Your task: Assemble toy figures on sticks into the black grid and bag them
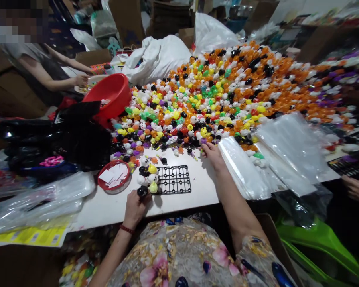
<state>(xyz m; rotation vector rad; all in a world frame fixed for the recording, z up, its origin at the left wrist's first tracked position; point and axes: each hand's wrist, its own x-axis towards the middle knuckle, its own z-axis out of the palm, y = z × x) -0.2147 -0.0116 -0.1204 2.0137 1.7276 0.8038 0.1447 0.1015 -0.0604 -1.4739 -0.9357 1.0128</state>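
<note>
On the white table lies a black plastic grid rack (175,179). Small round figures fill its left end, among them a yellow one (152,187) and a white one (143,180); the slots to the right hold nothing. My left hand (136,207) is closed around a black figure (142,191) at the rack's near left corner. Beyond the rack to the right, my right hand (213,154) reaches the front edge of the pile (209,99). Its fingertips pinch at a small purple-topped figure (204,141), whose lower part is hidden.
Left of the rack stands a red basket (113,190) of paper slips, with a red tub (107,95) behind. Clear plastic bags (242,167) lie right of my arm. A co-worker (44,75) handles a plate at far left; another person's hand (357,190) shows at far right.
</note>
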